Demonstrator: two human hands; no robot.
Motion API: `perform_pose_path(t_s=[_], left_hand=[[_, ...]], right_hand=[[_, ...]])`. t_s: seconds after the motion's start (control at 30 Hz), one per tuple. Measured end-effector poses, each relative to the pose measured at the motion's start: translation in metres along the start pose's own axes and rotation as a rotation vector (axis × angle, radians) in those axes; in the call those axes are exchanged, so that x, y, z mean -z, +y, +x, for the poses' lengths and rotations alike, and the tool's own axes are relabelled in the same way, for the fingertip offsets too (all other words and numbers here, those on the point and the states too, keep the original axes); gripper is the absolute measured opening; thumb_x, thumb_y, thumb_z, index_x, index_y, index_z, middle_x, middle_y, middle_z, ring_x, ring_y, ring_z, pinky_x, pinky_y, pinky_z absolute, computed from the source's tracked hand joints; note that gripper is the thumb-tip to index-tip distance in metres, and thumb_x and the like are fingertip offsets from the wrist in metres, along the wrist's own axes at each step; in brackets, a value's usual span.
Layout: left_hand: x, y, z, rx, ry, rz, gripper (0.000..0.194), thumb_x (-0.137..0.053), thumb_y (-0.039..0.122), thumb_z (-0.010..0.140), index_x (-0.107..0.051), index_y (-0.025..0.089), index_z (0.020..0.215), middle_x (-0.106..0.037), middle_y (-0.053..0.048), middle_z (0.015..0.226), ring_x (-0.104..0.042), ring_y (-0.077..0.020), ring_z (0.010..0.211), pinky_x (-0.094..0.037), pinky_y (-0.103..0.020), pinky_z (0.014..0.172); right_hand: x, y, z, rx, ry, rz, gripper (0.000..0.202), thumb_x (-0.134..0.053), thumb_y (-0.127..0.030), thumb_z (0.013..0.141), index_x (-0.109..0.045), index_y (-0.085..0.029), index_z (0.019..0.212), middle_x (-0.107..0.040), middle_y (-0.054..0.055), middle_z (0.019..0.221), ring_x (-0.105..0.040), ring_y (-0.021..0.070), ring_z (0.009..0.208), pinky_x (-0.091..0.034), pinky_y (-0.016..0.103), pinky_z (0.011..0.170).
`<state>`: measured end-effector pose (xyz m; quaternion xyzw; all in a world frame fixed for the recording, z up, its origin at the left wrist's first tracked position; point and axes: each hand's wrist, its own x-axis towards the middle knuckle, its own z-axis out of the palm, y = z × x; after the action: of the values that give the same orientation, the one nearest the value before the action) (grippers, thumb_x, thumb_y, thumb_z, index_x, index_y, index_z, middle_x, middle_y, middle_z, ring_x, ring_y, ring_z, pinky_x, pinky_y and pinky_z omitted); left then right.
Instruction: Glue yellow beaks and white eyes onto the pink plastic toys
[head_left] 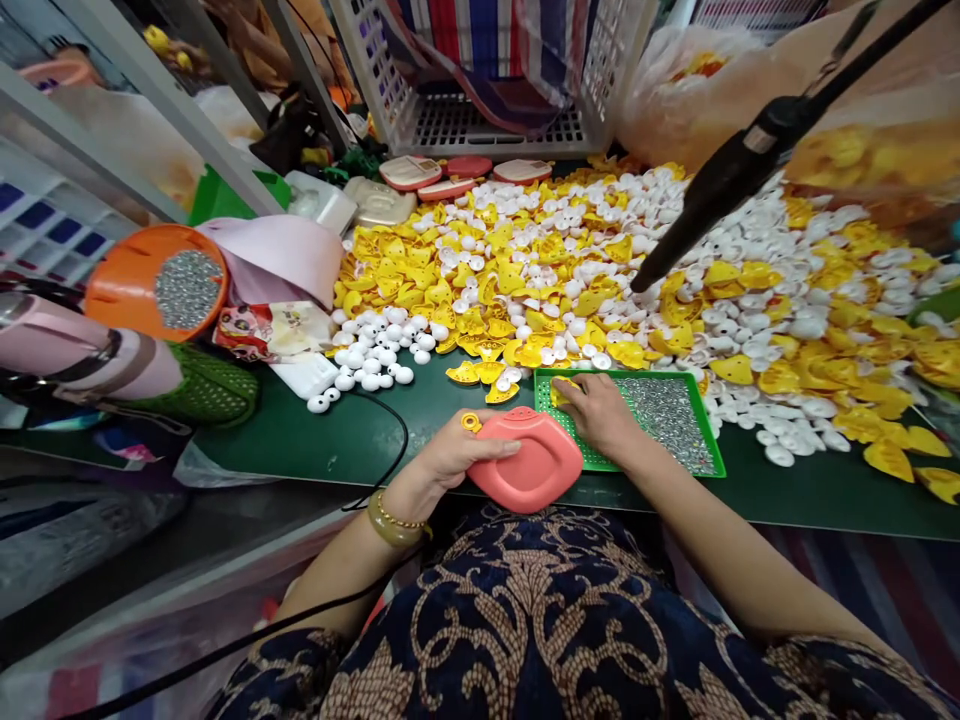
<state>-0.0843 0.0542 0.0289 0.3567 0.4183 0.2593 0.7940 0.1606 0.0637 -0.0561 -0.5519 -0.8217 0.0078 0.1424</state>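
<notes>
My left hand [448, 452] grips a coral-pink plastic shell [525, 465], a rounded diamond with a sunken middle, its thumb lying across the top face. A small yellow ring-like piece [471, 422] sits on a finger of that hand. Over a green tray [712, 425], my right hand [600, 412] has its fingers closed at a small yellow plastic piece [562, 390]; its fingertips are partly hidden. Small metal screws [670, 420] fill the tray's right part, and its left part has a perforated floor. Yellow shell parts [487, 372] lie just beyond the tray.
A black electric screwdriver [705, 205] hangs at the right above a wide heap of white and yellow parts [585, 250]. Round white pieces [375, 350] lie left, near a black cable [405, 425]. An orange bowl [101, 295] holds screws. Behind stands a white crate [480, 130].
</notes>
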Motion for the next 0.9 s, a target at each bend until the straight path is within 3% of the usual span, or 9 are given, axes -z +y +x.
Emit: perform_pose_path(t_s=[0.23,0.37,0.43,0.5,0.7,0.9], left_hand=[[-0.001,-0.001,-0.003,0.021,-0.014,0.112,0.039,-0.088,0.025,0.053,-0.076,0.01,0.088,-0.072,-0.006,0.077,-0.061,-0.0124,0.067,-0.048,-0.024,0.069],[-0.004,0.001,-0.004,0.024,-0.038,0.122,0.04,-0.088,0.026,0.052,-0.076,0.01,0.087,-0.072,-0.007,0.079,-0.061,-0.0134,0.069,-0.048,-0.025,0.069],[-0.008,0.001,-0.003,0.028,-0.05,0.121,0.04,-0.087,0.026,0.051,-0.076,0.01,0.086,-0.071,-0.006,0.076,-0.06,-0.0128,0.066,-0.048,-0.025,0.067],[-0.014,0.0,0.0,0.029,-0.061,0.137,0.037,-0.087,0.028,0.052,-0.075,0.01,0.082,-0.068,-0.004,0.069,-0.056,-0.0109,0.061,-0.045,-0.023,0.062],[-0.029,0.006,0.006,-0.014,-0.098,0.194,0.031,-0.085,0.033,0.054,-0.063,0.012,0.057,-0.053,0.002,0.052,-0.041,-0.0063,0.049,-0.031,-0.021,0.048],[-0.031,0.006,0.008,0.008,-0.1,0.195,0.033,-0.086,0.034,0.052,-0.062,0.012,0.055,-0.053,0.001,0.052,-0.042,-0.0065,0.048,-0.03,-0.02,0.046]], right_hand=[[0.001,0.005,-0.001,-0.048,0.057,0.168,0.03,-0.058,-0.028,0.089,-0.066,-0.017,0.116,-0.062,0.013,0.088,-0.056,0.0245,0.081,-0.047,0.039,0.074],[0.013,-0.008,-0.009,-0.321,0.228,0.654,0.034,-0.047,-0.043,0.093,-0.067,-0.018,0.104,-0.066,0.009,0.084,-0.061,0.0228,0.074,-0.052,0.038,0.069],[0.023,-0.021,-0.016,-0.497,0.249,0.962,0.039,-0.046,-0.051,0.092,-0.066,-0.018,0.094,-0.067,0.006,0.079,-0.062,0.0199,0.065,-0.052,0.034,0.06],[0.035,-0.036,-0.021,-0.585,0.232,1.149,0.039,-0.049,-0.054,0.09,-0.065,-0.019,0.084,-0.065,0.004,0.071,-0.06,0.0176,0.059,-0.05,0.03,0.055],[0.075,-0.057,-0.028,-0.488,0.133,1.174,0.034,-0.057,-0.049,0.087,-0.07,-0.02,0.074,-0.064,0.001,0.067,-0.057,0.0145,0.062,-0.047,0.027,0.058],[0.083,-0.047,-0.033,-0.386,0.02,1.216,0.036,-0.055,-0.051,0.088,-0.075,-0.023,0.078,-0.068,0.005,0.076,-0.061,0.0181,0.075,-0.052,0.034,0.071]])
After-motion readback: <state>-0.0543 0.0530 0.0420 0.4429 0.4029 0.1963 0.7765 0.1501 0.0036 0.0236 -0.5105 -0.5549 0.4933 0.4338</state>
